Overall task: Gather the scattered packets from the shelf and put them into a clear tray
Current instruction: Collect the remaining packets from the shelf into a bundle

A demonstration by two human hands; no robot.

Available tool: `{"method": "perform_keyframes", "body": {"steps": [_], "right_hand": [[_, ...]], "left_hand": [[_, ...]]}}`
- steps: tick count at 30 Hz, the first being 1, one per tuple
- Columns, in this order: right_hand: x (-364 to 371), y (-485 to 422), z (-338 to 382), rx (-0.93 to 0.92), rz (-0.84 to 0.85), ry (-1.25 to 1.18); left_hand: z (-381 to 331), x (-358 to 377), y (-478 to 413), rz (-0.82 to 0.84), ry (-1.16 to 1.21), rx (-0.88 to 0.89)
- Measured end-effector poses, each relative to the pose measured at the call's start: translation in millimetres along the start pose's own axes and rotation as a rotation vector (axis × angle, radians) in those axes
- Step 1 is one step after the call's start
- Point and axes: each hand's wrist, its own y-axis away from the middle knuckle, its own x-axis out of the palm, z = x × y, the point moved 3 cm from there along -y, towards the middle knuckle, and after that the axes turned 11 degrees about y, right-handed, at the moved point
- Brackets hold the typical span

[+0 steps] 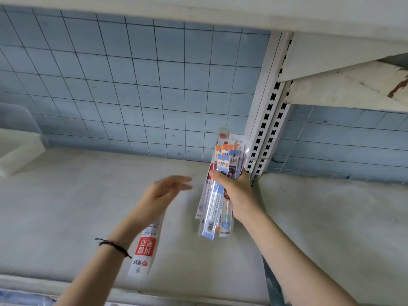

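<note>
My right hand (235,191) grips a bundle of several long toothbrush packets (223,173), held upright above the white shelf (66,206) near its right end. My left hand (163,193) hovers to the left of the bundle, fingers apart and blurred, holding nothing. Under my left wrist a single white packet with red lettering (144,250) lies on the shelf, its upper end hidden by the hand. A clear tray (15,138) stands at the far left of the shelf, only partly in view.
A white slotted upright post (267,120) rises just right of the bundle. Blue wire-grid back panel (132,85) closes the rear. An upper shelf (331,16) overhangs. Another shelf section (342,217) continues to the right.
</note>
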Motion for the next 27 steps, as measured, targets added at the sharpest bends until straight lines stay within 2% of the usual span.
{"method": "perform_keyframes", "body": {"steps": [2, 4, 6, 8, 11, 15, 17, 20, 24, 27], "right_hand": [[0, 2, -2, 0.050, 0.014, -0.019], [3, 4, -4, 0.077, 0.023, -0.025], [7, 5, -5, 0.087, 0.046, -0.024], [8, 6, -5, 0.090, 0.067, -0.020], [8, 8, -4, 0.090, 0.065, -0.016], [4, 10, -5, 0.091, 0.038, -0.012], [2, 11, -5, 0.092, 0.032, 0.008], [-1, 12, -4, 0.094, 0.015, 0.034], [-7, 11, -2, 0.104, -0.008, 0.042], [-11, 12, -2, 0.104, -0.011, 0.032]], "left_hand": [[8, -26, 4, 0.014, -0.432, -0.009], [20, -40, 5, 0.102, -0.638, -0.050], [29, -46, 5, 0.212, -0.646, -0.057], [31, -52, 7, 0.232, -0.608, -0.039], [34, -59, 9, 0.112, -0.622, 0.015], [33, -56, 10, -0.103, -0.834, 0.081], [30, -52, 12, -0.129, -0.865, 0.073], [26, -45, 14, -0.045, -0.812, 0.113], [21, -27, 17, 0.203, -0.727, 0.130], [22, -24, 14, 0.180, -0.725, 0.103]]}}
